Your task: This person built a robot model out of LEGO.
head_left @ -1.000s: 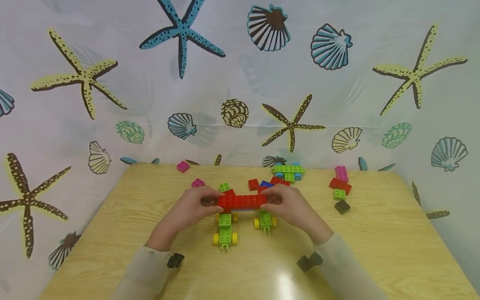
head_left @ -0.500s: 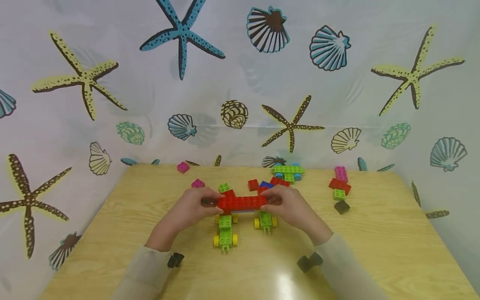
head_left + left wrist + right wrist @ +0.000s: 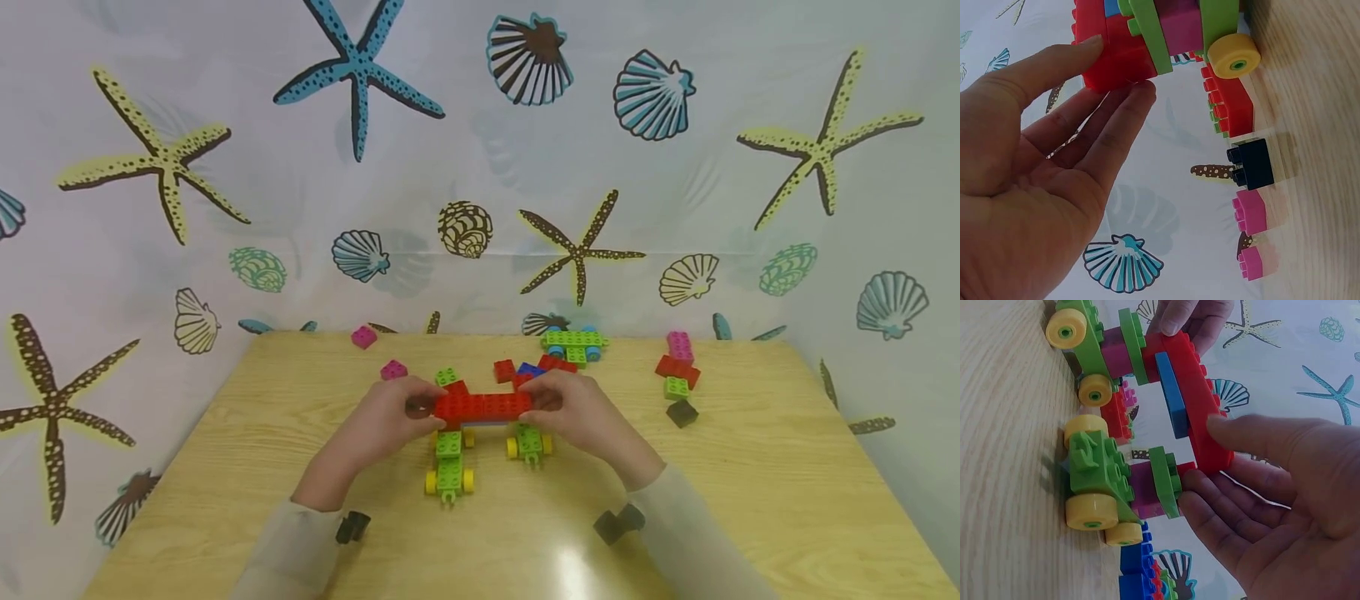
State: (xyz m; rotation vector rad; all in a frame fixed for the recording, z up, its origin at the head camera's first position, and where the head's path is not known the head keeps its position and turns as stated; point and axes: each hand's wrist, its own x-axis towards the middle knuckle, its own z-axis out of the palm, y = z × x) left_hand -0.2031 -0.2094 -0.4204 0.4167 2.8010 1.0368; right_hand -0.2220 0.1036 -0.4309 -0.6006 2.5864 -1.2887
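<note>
Two hands were at work in the head view: the left hand [image 3: 386, 417] and the right hand [image 3: 581, 408] each pinched one end of a red bar [image 3: 483, 407], which lay crosswise over the left wheeled base [image 3: 450, 477] and the right wheeled base [image 3: 529, 442]. Compared with one second earlier, almost nothing had changed; hands and bar kept nearly the same place, so I judge it was a moment of fine fitting or pressing.

In the left wrist view, the thumb and fingertips gripped the bar's end, with only a narrow space between them. This end touched a green plate above a purple brick [image 3: 1180, 28], and seemed well seated.

In the right wrist view, a blue piece [image 3: 1172, 397] was under the bar. The right thumb pressed one side, and the half-bent fingers supported the other, close to the second green plate [image 3: 1163, 481]. Whether this end was fully joined, I could not tell.
</note>
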